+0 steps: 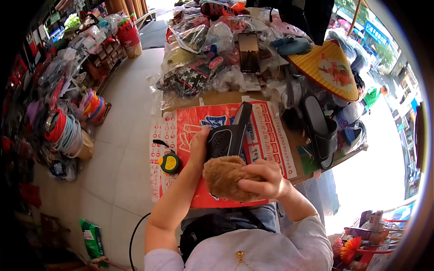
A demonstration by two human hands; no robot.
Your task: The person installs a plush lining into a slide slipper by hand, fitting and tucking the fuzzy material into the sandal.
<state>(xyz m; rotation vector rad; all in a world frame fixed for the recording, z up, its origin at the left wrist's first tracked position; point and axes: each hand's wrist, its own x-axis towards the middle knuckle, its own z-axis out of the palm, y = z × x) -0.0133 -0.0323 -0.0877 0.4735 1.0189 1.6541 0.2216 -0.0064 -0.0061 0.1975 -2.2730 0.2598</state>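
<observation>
My left hand (pixel 198 145) grips a black slide sandal (pixel 222 141) by its side, holding it tilted over a red and white printed sheet (pixel 184 118). The sandal's perforated strap faces up. In my right hand (pixel 266 179) is a brown fluffy pad (pixel 228 178), its fingers closed around the right end. The pad lies against or just over the sandal's near end; whether they touch, I cannot tell. A matching black slide sandal (pixel 318 131) sits at the table's right side. Left of my left forearm is a yellow and green tape measure (pixel 169 163) with a black strap.
Plastic-wrapped goods (pixel 194 72) pile up at the table's back, with a phone (pixel 249 53) propped among them. A yellow conical hat (pixel 327 70) lies at the back right. Stacked wares (pixel 68 131) line the left. A green packet (pixel 92 238) is on the floor.
</observation>
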